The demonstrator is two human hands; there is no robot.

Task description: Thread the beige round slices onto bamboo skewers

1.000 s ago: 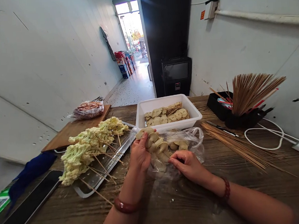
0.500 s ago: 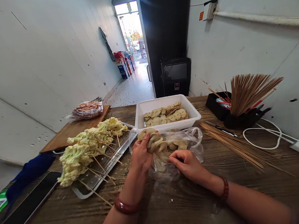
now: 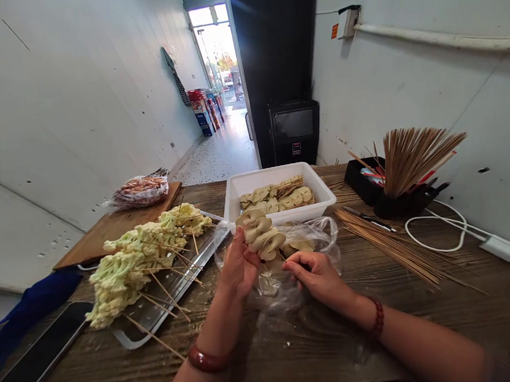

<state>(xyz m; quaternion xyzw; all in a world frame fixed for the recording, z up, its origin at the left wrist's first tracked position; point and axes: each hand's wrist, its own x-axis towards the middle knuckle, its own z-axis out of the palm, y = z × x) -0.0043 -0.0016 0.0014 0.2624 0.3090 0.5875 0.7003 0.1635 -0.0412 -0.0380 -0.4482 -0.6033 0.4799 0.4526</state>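
Observation:
A row of thin, pale slices that look like potato (image 3: 260, 232) is bunched in wavy folds on a skewer. My left hand (image 3: 239, 268) grips the slices from the left side, thumb on top. At the near end of the row, my right hand (image 3: 315, 275) pinches the bamboo skewer (image 3: 283, 257), of which only a short bit shows. Beneath both hands lies a clear plastic bag (image 3: 326, 238) with more loose slices in it. Just behind stands a white tub (image 3: 236, 201) holding finished-looking skewers of slices (image 3: 277, 196).
Cauliflower skewers (image 3: 132, 252) lie on a metal tray (image 3: 132, 339) to my left, with a wrapped bundle (image 3: 139, 190) on a wooden board (image 3: 80, 250) behind. At right are loose bamboo skewers (image 3: 385, 251), a black holder full of skewers (image 3: 395, 204) and a white cable (image 3: 438, 251).
The skewered slices are lifted slightly and spread into a more even row. My right hand keeps its pinch on the skewer end. The whole view has shifted slightly.

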